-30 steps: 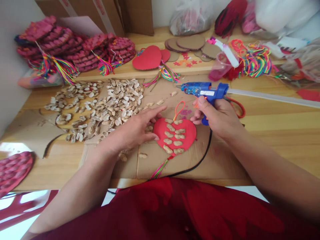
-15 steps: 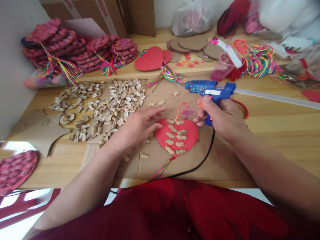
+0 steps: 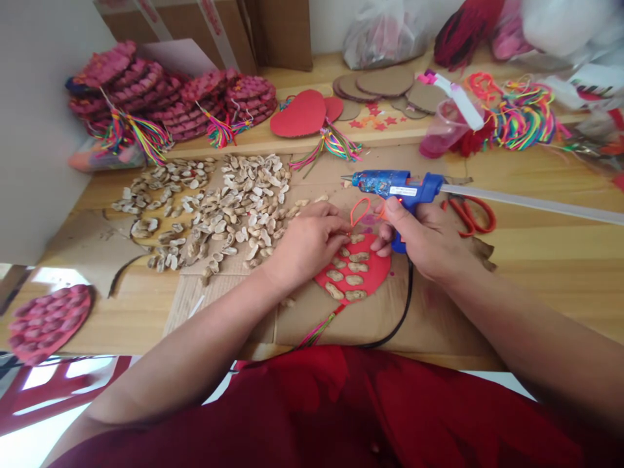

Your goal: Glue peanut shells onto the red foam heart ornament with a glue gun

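Observation:
A red heart cutout (image 3: 374, 273) with several peanut shell halves glued on lies on a cardboard sheet (image 3: 419, 312) in front of me. My left hand (image 3: 307, 244) rests on the heart's upper left, fingers curled and pinched together at its top; whatever they hold is too small to make out. My right hand (image 3: 426, 237) grips a blue hot glue gun (image 3: 394, 185), nozzle pointing left, just above the heart. An orange loop (image 3: 359, 209) sticks out from the heart's top and a rainbow tassel (image 3: 319, 330) hangs from its tip.
A spread of peanut shells (image 3: 219, 208) lies to the left. Finished pink shell hearts (image 3: 170, 101) with tassels are stacked at the back left. Blank red hearts (image 3: 302, 114), cardboard discs (image 3: 385, 81), coloured cords (image 3: 521, 120) and red scissors (image 3: 470, 214) lie behind and right.
My left hand has moved right onto the heart's top and its fingers have curled in. The glue gun has shifted left, closer over the heart.

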`<state>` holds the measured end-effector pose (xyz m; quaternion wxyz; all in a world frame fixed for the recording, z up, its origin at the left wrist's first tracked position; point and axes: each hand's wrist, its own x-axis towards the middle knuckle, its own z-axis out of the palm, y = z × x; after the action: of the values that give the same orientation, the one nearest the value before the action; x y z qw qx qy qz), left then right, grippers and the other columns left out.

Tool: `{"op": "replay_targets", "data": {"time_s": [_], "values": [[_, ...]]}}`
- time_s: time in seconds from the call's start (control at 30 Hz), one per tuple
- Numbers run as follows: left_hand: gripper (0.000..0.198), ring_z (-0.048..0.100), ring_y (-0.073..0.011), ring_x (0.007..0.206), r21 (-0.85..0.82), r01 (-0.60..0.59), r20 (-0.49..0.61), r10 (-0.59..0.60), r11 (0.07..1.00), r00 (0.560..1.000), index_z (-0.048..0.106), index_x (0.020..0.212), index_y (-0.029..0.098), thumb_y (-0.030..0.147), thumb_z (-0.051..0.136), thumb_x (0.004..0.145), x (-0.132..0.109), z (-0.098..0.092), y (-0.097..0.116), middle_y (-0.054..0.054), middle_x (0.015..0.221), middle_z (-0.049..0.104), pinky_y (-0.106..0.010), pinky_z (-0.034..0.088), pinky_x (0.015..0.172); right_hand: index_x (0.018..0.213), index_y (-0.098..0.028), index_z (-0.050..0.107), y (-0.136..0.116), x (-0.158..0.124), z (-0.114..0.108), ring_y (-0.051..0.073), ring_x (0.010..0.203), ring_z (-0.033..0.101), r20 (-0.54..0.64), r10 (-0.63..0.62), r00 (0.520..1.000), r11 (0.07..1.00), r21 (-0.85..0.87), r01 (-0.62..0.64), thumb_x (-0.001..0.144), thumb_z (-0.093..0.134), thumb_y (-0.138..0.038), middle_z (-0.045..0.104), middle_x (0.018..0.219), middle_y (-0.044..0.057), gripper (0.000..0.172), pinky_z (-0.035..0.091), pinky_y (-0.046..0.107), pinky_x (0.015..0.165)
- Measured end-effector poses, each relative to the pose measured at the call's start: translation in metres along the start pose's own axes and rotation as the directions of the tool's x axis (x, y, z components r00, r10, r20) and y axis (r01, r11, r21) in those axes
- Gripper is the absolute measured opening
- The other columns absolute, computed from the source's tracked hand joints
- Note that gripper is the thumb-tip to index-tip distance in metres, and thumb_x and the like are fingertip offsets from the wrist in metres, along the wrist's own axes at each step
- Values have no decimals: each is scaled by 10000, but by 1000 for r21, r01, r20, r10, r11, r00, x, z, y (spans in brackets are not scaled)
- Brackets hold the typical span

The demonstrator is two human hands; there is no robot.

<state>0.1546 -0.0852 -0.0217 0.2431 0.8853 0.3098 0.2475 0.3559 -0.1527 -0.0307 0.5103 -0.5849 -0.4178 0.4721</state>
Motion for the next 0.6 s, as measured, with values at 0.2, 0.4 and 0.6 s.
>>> {"op": "replay_targets", "data": {"time_s": [0.2, 0.4, 0.6], "values": [[156, 695, -190, 928, 44, 36, 38, -38, 998, 999, 819, 885, 192, 101, 693, 869, 6, 3, 4, -55, 984, 749, -334, 551, 881, 731, -235, 603, -4, 1, 3, 161, 551, 701, -17, 49, 999, 998, 27, -48, 727, 777, -793, 586, 626, -13, 585, 600, 274, 484], [139, 684, -181, 883, 34, 62, 45, -64, 997, 997, 820, 868, 198, 124, 702, 871, 6, 2, 5, -46, 932, 745, -322, 552, 853, 700, -224, 611, -6, 1, 4, 160, 548, 702, -22, 60, 998, 998, 14, -60, 691, 771, -821, 601, 625, -2, 618, 594, 265, 475], [155, 670, -182, 880, 18, 47, 34, -47, 999, 998, 824, 870, 194, 105, 697, 875, 5, 4, 6, -47, 923, 732, -323, 536, 840, 727, -229, 619, -5, 2, 3, 160, 555, 703, -23, 60, 998, 998, 5, -60, 704, 777, -803, 611, 625, -3, 596, 593, 268, 484]]}}
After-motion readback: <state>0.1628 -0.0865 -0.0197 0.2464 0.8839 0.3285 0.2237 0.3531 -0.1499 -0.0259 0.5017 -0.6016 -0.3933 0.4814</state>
